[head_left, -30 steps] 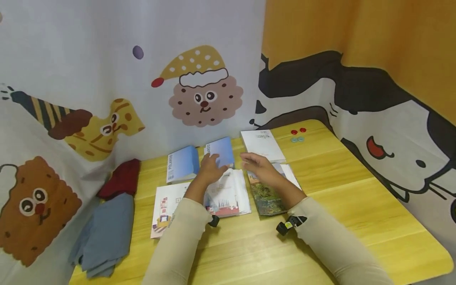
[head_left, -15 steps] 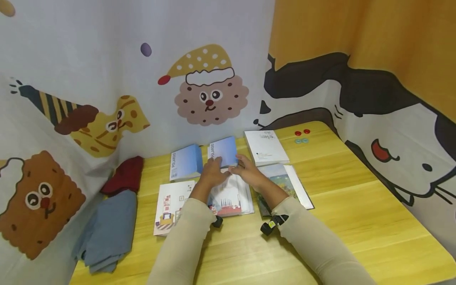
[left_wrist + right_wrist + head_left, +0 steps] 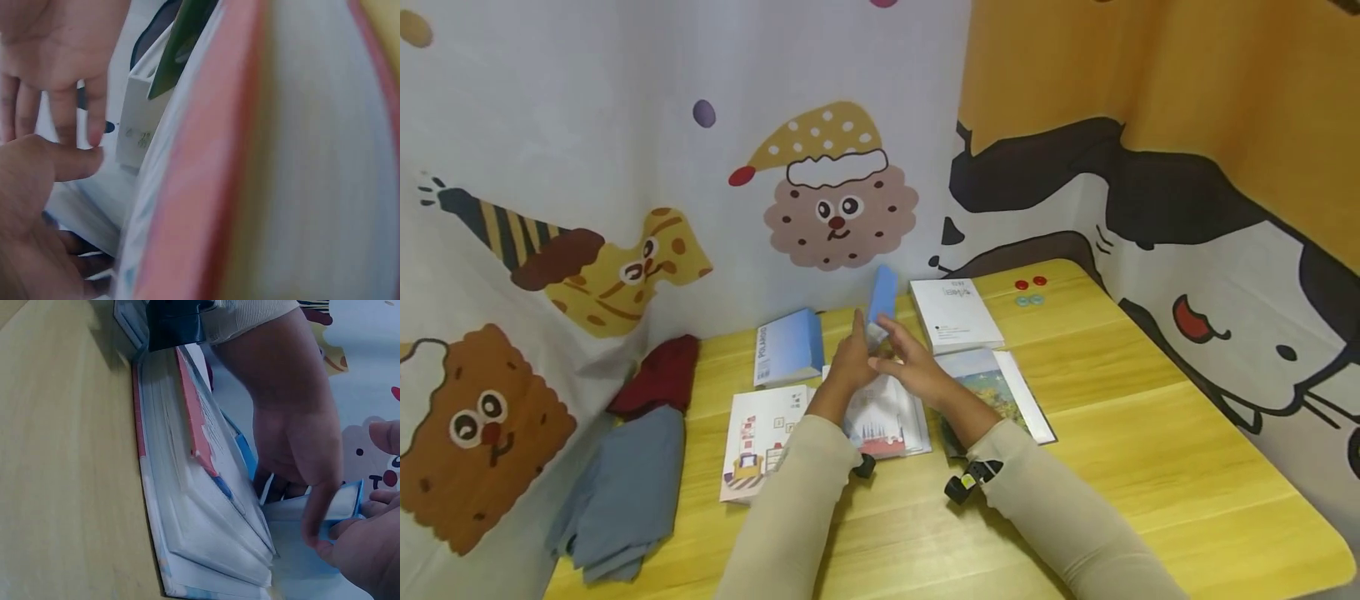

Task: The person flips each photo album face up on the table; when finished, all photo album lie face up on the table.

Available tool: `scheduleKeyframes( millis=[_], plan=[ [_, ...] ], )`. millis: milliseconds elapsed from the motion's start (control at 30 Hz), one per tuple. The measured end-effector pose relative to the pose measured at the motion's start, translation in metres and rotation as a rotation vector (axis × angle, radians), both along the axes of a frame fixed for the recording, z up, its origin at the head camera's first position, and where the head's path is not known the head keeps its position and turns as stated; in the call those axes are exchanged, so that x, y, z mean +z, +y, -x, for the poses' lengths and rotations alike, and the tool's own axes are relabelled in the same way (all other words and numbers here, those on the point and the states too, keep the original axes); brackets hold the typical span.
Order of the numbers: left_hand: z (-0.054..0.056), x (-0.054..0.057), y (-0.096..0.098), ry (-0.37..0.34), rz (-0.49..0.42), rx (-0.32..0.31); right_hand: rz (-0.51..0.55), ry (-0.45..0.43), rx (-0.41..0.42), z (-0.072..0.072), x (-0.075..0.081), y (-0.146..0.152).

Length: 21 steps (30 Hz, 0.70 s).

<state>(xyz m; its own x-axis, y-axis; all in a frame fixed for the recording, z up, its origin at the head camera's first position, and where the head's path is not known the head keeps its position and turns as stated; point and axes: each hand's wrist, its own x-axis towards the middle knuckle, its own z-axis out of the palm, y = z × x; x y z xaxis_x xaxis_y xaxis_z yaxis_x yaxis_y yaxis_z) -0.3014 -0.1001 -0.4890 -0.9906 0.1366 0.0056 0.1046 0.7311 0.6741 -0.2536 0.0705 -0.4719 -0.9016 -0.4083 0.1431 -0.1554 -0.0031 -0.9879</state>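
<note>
A blue photo album stands tilted up on its edge near the back of the table. My left hand holds it, with thumb and fingers on either side of its page block in the right wrist view. My right hand is close beside it, its fingers spread and fairly straight; in the left wrist view the fingers of this right hand hang over the left thumb. Under the hands lies a white illustrated album, whose red-edged cover and clear sleeves show in the right wrist view.
Another blue album lies to the left, above a white illustrated book. A white book and a landscape-covered album are at right. Red buttons and pale green ones sit farther back. Folded grey cloth and dark red cloth lie left.
Both hands have come together at the middle blue album. It was lying flat and is now tipped up on its edge. The right hand has moved left from above the landscape album.
</note>
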Motion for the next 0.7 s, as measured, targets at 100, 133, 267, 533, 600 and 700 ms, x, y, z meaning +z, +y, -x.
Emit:
scheduleKeyframes(
  millis=[100, 133, 267, 533, 600, 700],
  plan=[
    [-0.009, 0.01, 0.008, -0.021, -0.101, 0.062, 0.019, 0.039, 0.004, -0.001, 0.0, 0.0],
    [-0.01, 0.009, 0.01, -0.014, -0.129, 0.08, 0.023, 0.044, 0.002, -0.001, -0.001, 0.0],
    [-0.011, 0.003, 0.01, 0.031, -0.205, 0.118, 0.014, 0.036, -0.005, -0.002, -0.004, -0.002],
    [-0.012, -0.014, 0.006, 0.139, -0.218, 0.169, -0.049, 0.05, 0.003, 0.002, -0.014, -0.003],
    [-0.016, -0.013, 0.007, 0.12, -0.231, 0.19, -0.057, 0.055, 0.006, 0.002, -0.017, -0.003],
    [-0.015, -0.017, 0.006, 0.121, -0.229, 0.225, -0.075, 0.054, -0.001, 0.002, -0.02, -0.003]
  ],
)
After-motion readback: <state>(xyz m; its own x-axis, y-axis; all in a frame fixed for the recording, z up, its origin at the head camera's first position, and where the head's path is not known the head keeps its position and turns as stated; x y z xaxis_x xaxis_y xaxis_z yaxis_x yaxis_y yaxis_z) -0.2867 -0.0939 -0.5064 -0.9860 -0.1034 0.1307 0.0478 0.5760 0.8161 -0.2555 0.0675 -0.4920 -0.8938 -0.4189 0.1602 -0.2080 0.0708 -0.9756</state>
